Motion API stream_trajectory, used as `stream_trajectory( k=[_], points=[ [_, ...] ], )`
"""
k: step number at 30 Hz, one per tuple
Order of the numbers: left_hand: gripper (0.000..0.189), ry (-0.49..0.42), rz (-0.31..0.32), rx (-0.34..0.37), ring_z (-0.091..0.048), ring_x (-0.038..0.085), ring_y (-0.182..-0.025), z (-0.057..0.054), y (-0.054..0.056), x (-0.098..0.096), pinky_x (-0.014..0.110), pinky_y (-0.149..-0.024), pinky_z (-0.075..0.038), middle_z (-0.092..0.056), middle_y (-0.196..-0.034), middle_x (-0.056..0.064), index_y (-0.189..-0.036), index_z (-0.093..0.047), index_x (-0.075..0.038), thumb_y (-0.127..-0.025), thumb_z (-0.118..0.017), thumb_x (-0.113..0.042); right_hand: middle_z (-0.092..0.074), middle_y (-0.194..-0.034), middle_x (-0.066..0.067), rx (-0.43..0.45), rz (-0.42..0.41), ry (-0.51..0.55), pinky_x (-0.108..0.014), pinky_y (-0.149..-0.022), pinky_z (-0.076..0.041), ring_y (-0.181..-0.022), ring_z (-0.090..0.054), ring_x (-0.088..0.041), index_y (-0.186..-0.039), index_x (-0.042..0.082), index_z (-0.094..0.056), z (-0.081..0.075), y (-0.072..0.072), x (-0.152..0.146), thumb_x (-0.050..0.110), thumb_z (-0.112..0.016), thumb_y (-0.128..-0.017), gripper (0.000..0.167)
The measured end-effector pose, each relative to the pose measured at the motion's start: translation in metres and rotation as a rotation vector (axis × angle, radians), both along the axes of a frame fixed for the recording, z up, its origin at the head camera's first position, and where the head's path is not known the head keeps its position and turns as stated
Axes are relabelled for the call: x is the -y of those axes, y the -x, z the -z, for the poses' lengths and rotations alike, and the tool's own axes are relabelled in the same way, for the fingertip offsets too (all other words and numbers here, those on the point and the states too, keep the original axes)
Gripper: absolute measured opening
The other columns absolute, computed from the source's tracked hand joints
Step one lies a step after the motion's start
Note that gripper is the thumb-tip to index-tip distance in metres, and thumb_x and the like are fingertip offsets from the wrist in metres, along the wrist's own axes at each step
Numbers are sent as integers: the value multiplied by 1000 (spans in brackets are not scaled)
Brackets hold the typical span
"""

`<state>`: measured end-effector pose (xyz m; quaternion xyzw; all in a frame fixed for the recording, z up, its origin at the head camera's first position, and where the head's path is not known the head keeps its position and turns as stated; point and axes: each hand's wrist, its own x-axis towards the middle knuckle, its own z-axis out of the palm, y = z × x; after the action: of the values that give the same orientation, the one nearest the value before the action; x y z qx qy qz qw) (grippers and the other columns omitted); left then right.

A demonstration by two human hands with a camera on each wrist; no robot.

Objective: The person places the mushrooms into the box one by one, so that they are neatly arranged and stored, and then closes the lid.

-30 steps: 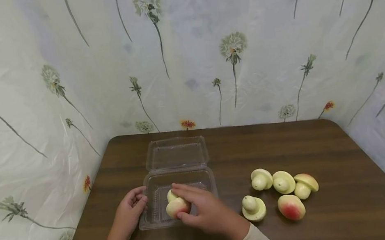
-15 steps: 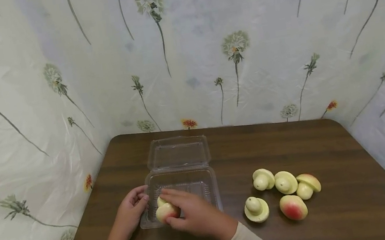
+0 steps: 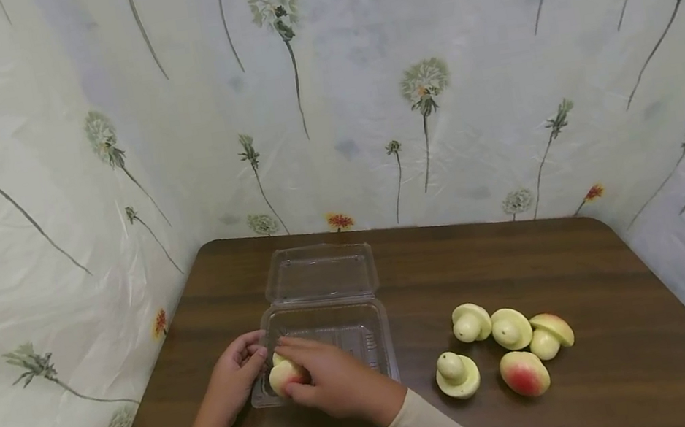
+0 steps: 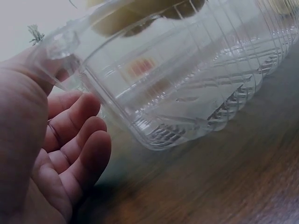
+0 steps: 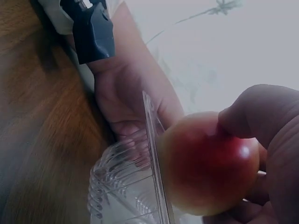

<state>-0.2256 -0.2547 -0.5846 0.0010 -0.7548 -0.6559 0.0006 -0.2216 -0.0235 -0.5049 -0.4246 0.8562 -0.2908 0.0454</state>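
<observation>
In the head view, my right hand [image 3: 334,377] holds a toy mushroom [image 3: 287,378] with a pale yellow cap blushed red, over the left part of a clear plastic clamshell box [image 3: 387,343]. The right wrist view shows the thumb on the red cap [image 5: 210,163], with the other fingers partly hidden behind it. The cap overlaps the box rim [image 5: 156,158] there. At the box's left side, my left hand [image 3: 233,373] holds the rim between thumb and fingers. Its lower fingers [image 4: 88,154] curl loosely outside the clear wall in the left wrist view.
Several more toy mushrooms lie right of the box, among them one stem-up [image 3: 457,375] and one with its red cap up [image 3: 524,374]. The box's lid [image 3: 321,273] lies folded back on the brown wooden table [image 3: 488,251]. A flower-patterned sheet [image 3: 351,94] stands behind.
My right hand has moved left with the toy mushroom, from the middle of the box to its left part. The left hand stays at the rim.
</observation>
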Motion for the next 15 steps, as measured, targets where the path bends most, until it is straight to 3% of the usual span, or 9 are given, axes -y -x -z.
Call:
stream_trajectory(
  k=[15],
  points=[
    [38, 24, 16, -19, -64, 11, -85, 2, 1, 0, 25, -78, -55, -65, -107, 17, -139, -59, 1, -105, -65, -16, -50, -158, -13, 107, 19, -40, -40, -117, -43, -146, -49, -25, -147, 4, -57, 14, 9, 10, 19, -61, -98, 52]
  ],
)
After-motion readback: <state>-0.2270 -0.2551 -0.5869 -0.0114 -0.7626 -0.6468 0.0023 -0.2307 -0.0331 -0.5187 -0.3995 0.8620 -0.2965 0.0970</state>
